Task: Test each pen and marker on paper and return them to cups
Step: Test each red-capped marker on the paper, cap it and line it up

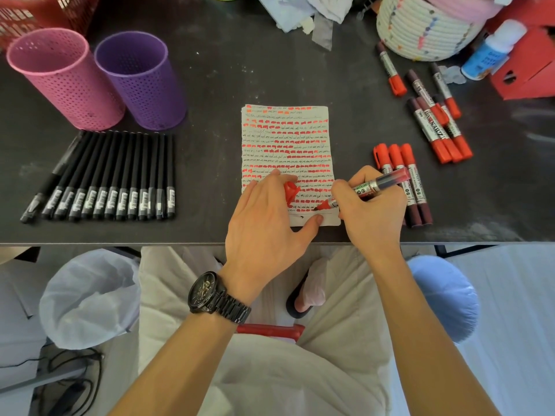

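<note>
A sheet of paper [286, 136] covered in rows of red and black marks lies mid-table. My right hand [371, 210] grips an uncapped red marker [369, 187], its tip touching the paper's lower edge. My left hand [264, 214] presses on the paper's bottom and holds the red cap [290, 192] between its fingers. A pink cup [64, 81] and a purple cup [141, 82] stand at the back left. Several black pens [111, 175] lie in a row in front of the cups. Three capped red markers [398, 163] lie just right of the paper.
More red markers [435, 121] are scattered at the right, near a woven basket [420, 28], a white bottle [492, 49] and a red box [531, 64]. The table's front edge [120, 243] runs below my hands. A bin with a white bag [90, 298] stands on the floor at left.
</note>
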The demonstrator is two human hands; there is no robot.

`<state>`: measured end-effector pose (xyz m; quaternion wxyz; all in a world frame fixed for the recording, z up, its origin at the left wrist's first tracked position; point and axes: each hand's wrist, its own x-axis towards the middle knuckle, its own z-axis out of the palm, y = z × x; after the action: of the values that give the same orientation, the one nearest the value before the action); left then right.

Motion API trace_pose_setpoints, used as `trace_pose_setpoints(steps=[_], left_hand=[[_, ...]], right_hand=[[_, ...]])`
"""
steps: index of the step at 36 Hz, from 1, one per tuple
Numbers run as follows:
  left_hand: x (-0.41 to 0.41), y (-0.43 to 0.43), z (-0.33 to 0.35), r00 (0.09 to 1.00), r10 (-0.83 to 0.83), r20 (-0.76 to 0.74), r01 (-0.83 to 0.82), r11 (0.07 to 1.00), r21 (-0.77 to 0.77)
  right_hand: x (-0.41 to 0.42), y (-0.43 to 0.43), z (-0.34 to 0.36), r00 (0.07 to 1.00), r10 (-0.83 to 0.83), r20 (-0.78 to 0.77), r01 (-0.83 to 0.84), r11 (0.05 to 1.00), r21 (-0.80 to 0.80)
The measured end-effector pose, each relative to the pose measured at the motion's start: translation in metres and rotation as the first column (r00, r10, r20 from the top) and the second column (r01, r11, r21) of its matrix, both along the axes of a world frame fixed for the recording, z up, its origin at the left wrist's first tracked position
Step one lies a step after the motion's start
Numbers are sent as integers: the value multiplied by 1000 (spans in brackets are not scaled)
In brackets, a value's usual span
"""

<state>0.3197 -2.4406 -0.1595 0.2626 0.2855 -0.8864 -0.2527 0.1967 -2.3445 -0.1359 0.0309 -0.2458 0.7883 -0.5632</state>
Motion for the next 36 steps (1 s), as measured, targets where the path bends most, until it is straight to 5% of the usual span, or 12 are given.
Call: trace_pose_setpoints(steps=[25, 33, 36], left_hand=[[1, 1, -1, 1000, -17, 6, 17, 999, -49], [22, -2, 10, 969, -11, -247, 6, 1000, -20], [45, 3, 14, 967, -9, -256, 13, 1000, 16]], right_hand=[[6, 3, 2, 997, -62, 36, 67, 981, -180], [19, 20, 3, 983, -76, 167, 111, 971, -212], [35, 41, -4, 948, 77, 308, 25, 949, -315]])
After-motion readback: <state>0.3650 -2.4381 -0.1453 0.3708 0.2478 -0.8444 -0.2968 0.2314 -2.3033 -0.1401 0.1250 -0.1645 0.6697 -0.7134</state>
